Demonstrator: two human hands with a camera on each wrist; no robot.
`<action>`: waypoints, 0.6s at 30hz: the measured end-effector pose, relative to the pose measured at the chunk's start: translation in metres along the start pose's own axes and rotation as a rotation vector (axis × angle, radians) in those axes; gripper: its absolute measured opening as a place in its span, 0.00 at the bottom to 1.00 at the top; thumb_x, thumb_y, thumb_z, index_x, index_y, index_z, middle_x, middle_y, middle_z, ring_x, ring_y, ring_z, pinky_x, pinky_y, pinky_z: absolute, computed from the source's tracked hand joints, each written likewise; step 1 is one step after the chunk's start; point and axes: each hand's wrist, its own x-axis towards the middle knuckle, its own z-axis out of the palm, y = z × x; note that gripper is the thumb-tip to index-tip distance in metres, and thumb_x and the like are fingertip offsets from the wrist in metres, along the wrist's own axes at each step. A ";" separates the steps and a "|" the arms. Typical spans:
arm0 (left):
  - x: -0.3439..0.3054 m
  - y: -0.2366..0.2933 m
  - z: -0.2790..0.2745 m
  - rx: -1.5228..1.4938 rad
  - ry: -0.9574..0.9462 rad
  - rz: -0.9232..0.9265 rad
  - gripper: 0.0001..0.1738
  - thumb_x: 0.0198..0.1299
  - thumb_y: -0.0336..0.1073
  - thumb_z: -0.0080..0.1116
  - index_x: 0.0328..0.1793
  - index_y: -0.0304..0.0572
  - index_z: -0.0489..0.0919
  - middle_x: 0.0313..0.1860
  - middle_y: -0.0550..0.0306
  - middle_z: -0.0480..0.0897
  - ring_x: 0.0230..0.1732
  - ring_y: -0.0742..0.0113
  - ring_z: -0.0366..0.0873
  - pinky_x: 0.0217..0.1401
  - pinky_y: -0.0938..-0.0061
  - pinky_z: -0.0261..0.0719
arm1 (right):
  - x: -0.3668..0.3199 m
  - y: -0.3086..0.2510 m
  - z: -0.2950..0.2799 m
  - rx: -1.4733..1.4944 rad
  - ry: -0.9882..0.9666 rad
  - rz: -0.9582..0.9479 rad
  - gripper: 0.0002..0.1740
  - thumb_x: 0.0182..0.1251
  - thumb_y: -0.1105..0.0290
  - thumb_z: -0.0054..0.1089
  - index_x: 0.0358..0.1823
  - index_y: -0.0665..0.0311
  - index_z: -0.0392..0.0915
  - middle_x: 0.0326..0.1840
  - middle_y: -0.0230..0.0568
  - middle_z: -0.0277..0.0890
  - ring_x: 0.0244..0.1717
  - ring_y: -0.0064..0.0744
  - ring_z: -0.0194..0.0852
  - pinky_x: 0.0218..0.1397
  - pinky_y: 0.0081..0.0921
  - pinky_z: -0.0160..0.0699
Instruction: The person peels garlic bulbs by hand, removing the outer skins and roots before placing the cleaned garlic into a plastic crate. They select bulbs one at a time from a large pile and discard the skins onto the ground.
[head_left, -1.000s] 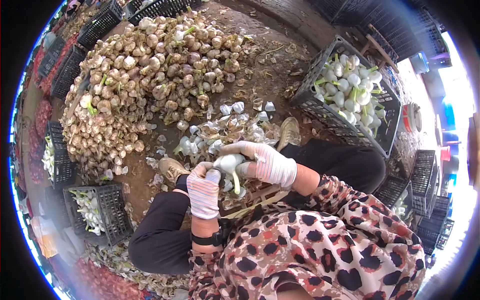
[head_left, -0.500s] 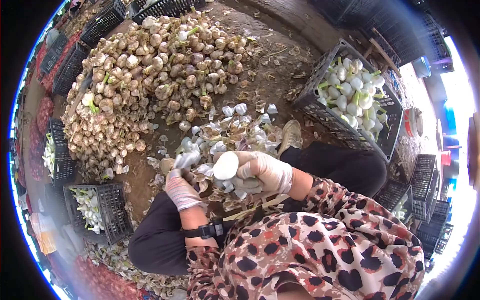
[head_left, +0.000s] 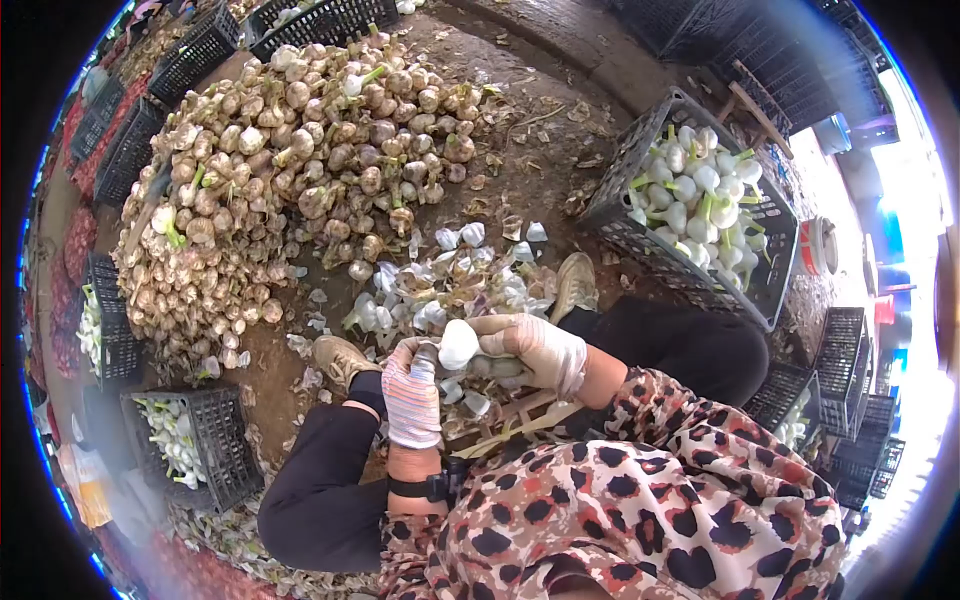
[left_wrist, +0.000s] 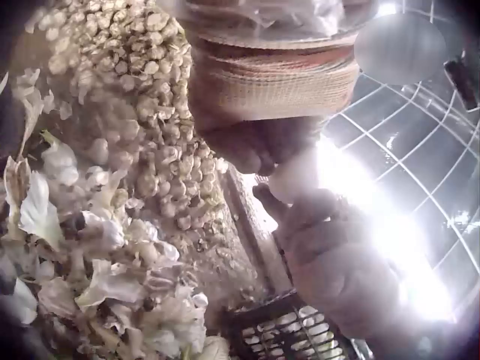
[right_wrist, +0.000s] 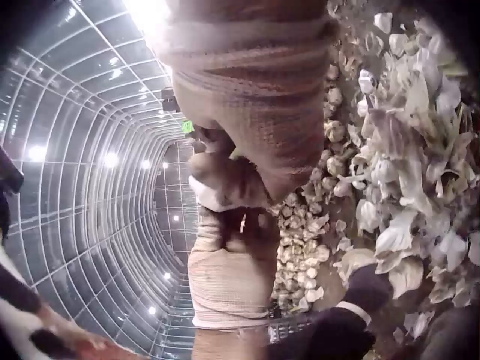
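Note:
A white peeled garlic bulb (head_left: 459, 344) is held between the two gloved hands, over the loose skins in front of the lap. My right hand (head_left: 537, 352) grips it from the right, covering its stem side. My left hand (head_left: 411, 395), in a striped knit glove, has curled fingers at the bulb's left edge, the thumb lying against it. In the left wrist view the pale bulb (left_wrist: 296, 177) shows between the fingertips of both hands. The right wrist view has the left hand (right_wrist: 232, 277) facing the right hand (right_wrist: 247, 105), with fingers overlapping around the bulb.
A large heap of unpeeled garlic (head_left: 290, 150) lies ahead to the left. Discarded skins (head_left: 455, 280) cover the ground between the shoes. A black crate (head_left: 690, 200) of peeled bulbs stands at front right, another crate (head_left: 200, 445) at left. A low wall of crates (head_left: 770, 60) is behind.
The left hand pulled away to the left from the bulb with pale skin, then came back to it. The right hand kept the bulb, turning it so its stem no longer shows.

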 end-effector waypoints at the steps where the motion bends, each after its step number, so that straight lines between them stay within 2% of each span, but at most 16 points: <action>1: 0.000 0.003 0.004 -0.016 -0.017 -0.017 0.08 0.73 0.33 0.54 0.47 0.37 0.81 0.36 0.59 0.85 0.34 0.77 0.78 0.37 0.80 0.76 | -0.004 -0.006 0.000 -0.009 0.008 -0.033 0.30 0.71 0.73 0.54 0.75 0.67 0.66 0.45 0.32 0.81 0.27 0.13 0.67 0.27 0.13 0.66; 3: -0.002 0.007 0.013 -0.053 -0.044 -0.052 0.09 0.73 0.34 0.55 0.48 0.37 0.81 0.35 0.60 0.84 0.35 0.75 0.78 0.38 0.79 0.76 | -0.010 -0.021 -0.002 -0.031 0.023 -0.092 0.32 0.69 0.75 0.52 0.76 0.67 0.66 0.43 0.36 0.81 0.20 0.10 0.55 0.20 0.13 0.53; 4: 0.000 -0.003 0.018 -0.007 -0.048 0.002 0.08 0.72 0.33 0.55 0.48 0.37 0.82 0.34 0.59 0.84 0.37 0.74 0.79 0.41 0.78 0.76 | -0.018 -0.030 -0.003 -0.129 0.006 -0.103 0.32 0.68 0.74 0.53 0.75 0.68 0.66 0.44 0.39 0.82 0.19 0.10 0.54 0.19 0.12 0.50; 6: -0.001 -0.005 0.030 0.073 -0.052 0.003 0.09 0.71 0.31 0.53 0.48 0.37 0.82 0.35 0.56 0.84 0.37 0.73 0.80 0.40 0.77 0.77 | -0.028 -0.039 -0.002 -0.253 0.060 -0.161 0.30 0.67 0.70 0.57 0.71 0.69 0.72 0.45 0.40 0.84 0.21 0.12 0.62 0.22 0.15 0.59; 8: 0.010 -0.004 0.031 0.095 -0.049 0.046 0.10 0.72 0.33 0.54 0.48 0.36 0.82 0.32 0.57 0.84 0.34 0.73 0.81 0.37 0.77 0.78 | -0.028 -0.024 -0.005 -0.459 -0.065 -0.284 0.29 0.65 0.65 0.63 0.66 0.71 0.77 0.47 0.42 0.86 0.26 0.18 0.72 0.29 0.18 0.70; 9: 0.021 -0.033 0.025 0.095 0.004 0.017 0.10 0.74 0.37 0.54 0.48 0.38 0.82 0.29 0.59 0.83 0.31 0.71 0.82 0.35 0.75 0.81 | -0.035 -0.031 0.003 -0.479 -0.136 -0.107 0.27 0.67 0.62 0.63 0.64 0.70 0.79 0.53 0.45 0.84 0.44 0.26 0.75 0.47 0.23 0.73; 10: 0.028 -0.038 0.018 -0.133 0.087 -0.160 0.10 0.74 0.37 0.55 0.47 0.39 0.81 0.29 0.59 0.83 0.31 0.69 0.83 0.35 0.74 0.82 | -0.043 -0.038 0.011 -0.514 -0.208 0.069 0.26 0.69 0.59 0.63 0.62 0.70 0.81 0.60 0.48 0.82 0.62 0.34 0.78 0.66 0.28 0.76; 11: 0.035 -0.042 0.007 -0.357 0.163 -0.337 0.10 0.74 0.38 0.55 0.47 0.40 0.80 0.29 0.59 0.82 0.31 0.67 0.84 0.36 0.72 0.84 | -0.045 -0.046 0.020 -0.443 -0.100 -0.129 0.28 0.68 0.58 0.64 0.62 0.70 0.79 0.58 0.47 0.83 0.59 0.34 0.79 0.61 0.29 0.79; 12: 0.044 -0.055 -0.011 -0.449 0.103 -0.370 0.10 0.74 0.40 0.54 0.46 0.40 0.79 0.32 0.53 0.85 0.35 0.61 0.87 0.38 0.65 0.88 | -0.046 -0.054 0.028 -0.395 0.001 -0.331 0.29 0.67 0.57 0.65 0.63 0.69 0.78 0.57 0.47 0.83 0.55 0.34 0.80 0.56 0.30 0.81; 13: 0.060 -0.081 -0.043 -0.573 -0.114 -0.502 0.13 0.74 0.42 0.53 0.47 0.38 0.79 0.35 0.47 0.87 0.39 0.55 0.88 0.42 0.60 0.89 | -0.051 -0.065 0.004 -0.296 0.065 -0.459 0.28 0.69 0.55 0.62 0.62 0.68 0.77 0.53 0.43 0.81 0.50 0.32 0.78 0.52 0.30 0.81; 14: 0.072 -0.107 -0.067 -0.655 -0.302 -0.562 0.12 0.73 0.42 0.55 0.47 0.41 0.80 0.40 0.46 0.87 0.41 0.54 0.88 0.45 0.58 0.88 | -0.058 -0.077 -0.039 -0.068 0.058 -0.610 0.27 0.71 0.53 0.59 0.61 0.68 0.77 0.48 0.39 0.78 0.45 0.30 0.77 0.48 0.30 0.80; 15: 0.079 -0.130 -0.081 -0.738 -0.491 -0.615 0.12 0.73 0.43 0.57 0.47 0.44 0.81 0.45 0.45 0.87 0.44 0.53 0.87 0.49 0.56 0.88 | -0.064 -0.093 -0.081 0.214 -0.071 -0.766 0.27 0.72 0.51 0.56 0.60 0.67 0.76 0.44 0.35 0.76 0.41 0.28 0.75 0.45 0.30 0.79; 16: 0.083 -0.153 -0.085 -0.674 -0.549 -0.513 0.12 0.73 0.43 0.56 0.49 0.43 0.82 0.48 0.43 0.86 0.47 0.52 0.87 0.50 0.55 0.87 | -0.072 -0.111 -0.107 0.446 -0.201 -0.911 0.27 0.74 0.50 0.54 0.59 0.66 0.75 0.40 0.31 0.74 0.36 0.26 0.73 0.41 0.30 0.78; 17: 0.086 -0.175 -0.086 -0.610 -0.603 -0.409 0.13 0.73 0.43 0.56 0.50 0.43 0.82 0.51 0.42 0.85 0.49 0.52 0.87 0.51 0.54 0.87 | -0.074 -0.129 -0.114 0.590 -0.201 -1.064 0.26 0.76 0.49 0.50 0.58 0.65 0.75 0.38 0.29 0.71 0.33 0.25 0.70 0.40 0.30 0.77; 18: 0.088 -0.174 -0.084 -0.604 -0.575 -0.415 0.13 0.73 0.43 0.55 0.50 0.42 0.82 0.53 0.42 0.85 0.50 0.52 0.86 0.52 0.55 0.86 | -0.065 -0.135 -0.111 0.568 -0.066 -1.094 0.26 0.76 0.49 0.49 0.59 0.64 0.74 0.39 0.30 0.72 0.32 0.24 0.69 0.39 0.28 0.76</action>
